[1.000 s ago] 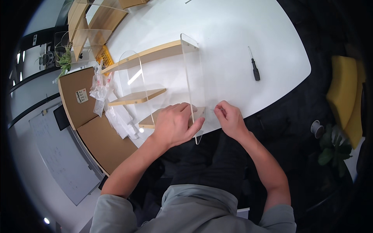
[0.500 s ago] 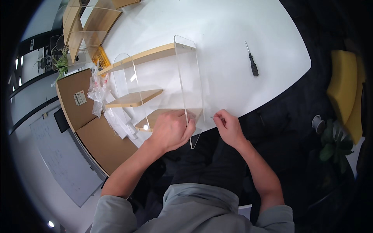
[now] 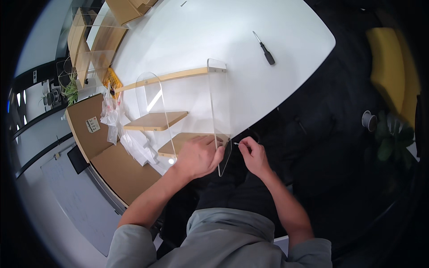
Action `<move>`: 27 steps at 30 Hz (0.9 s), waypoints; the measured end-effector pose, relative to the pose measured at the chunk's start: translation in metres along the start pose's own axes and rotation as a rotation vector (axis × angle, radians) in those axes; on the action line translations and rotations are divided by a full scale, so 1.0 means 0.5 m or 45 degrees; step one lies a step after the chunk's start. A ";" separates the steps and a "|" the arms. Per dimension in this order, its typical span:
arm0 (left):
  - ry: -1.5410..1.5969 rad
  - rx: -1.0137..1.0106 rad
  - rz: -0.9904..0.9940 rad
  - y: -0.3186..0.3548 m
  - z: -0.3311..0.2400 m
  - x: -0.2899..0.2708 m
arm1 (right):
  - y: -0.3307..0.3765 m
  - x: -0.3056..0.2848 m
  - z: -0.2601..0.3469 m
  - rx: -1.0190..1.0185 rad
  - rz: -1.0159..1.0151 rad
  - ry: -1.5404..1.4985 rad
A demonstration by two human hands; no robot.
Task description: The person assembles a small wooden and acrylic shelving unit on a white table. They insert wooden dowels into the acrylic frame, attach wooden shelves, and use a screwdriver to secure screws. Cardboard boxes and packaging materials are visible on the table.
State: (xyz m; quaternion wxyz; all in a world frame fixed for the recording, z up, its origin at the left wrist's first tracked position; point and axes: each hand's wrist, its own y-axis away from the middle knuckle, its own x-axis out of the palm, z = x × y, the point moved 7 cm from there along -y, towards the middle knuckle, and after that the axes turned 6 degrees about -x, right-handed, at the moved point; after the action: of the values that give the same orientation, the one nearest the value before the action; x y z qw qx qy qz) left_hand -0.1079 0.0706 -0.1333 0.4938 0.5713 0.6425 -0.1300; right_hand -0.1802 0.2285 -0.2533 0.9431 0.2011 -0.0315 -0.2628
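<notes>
A shelf unit with wooden boards and clear acrylic panels lies at the near edge of the white table. My left hand (image 3: 199, 156) is closed around the nearest wooden board (image 3: 181, 140) where it meets the right acrylic panel (image 3: 217, 111). Just right of that panel, my right hand (image 3: 254, 157) pinches a small screw (image 3: 236, 143), its tip pointing at the panel and apart from it. A shorter wooden board (image 3: 156, 120) sits in the middle of the unit, and a long one (image 3: 178, 75) runs along its far side.
A black-handled screwdriver (image 3: 264, 49) lies on the white table (image 3: 295, 27). To the left are crumpled plastic bags (image 3: 111, 111), an open cardboard box (image 3: 120, 174) and a yellow tray (image 3: 112, 79). Another wood-and-acrylic shelf (image 3: 107, 40) stands at the far left; a yellow seat (image 3: 389, 67) is at the right.
My right hand has shifted slightly left, bringing the screw closer to the acrylic panel. The view has turned a little, so the table and screwdriver appear higher and further left.
</notes>
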 end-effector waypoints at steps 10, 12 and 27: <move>-0.191 0.011 -0.088 0.033 0.028 -0.020 | -0.035 -0.003 0.013 -0.368 0.065 0.176; -0.227 0.055 -0.054 0.027 0.025 -0.022 | -0.043 -0.004 -0.002 -0.354 0.075 0.150; -0.362 0.244 -0.121 0.041 0.042 -0.026 | -0.026 0.033 -0.007 -0.286 0.019 -0.039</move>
State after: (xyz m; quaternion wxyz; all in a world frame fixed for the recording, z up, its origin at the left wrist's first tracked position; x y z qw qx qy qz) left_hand -0.0819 0.0536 -0.1251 0.5163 0.5607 0.5771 -0.2933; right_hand -0.1716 0.2112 -0.2624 0.9611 0.0899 -0.0178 -0.2605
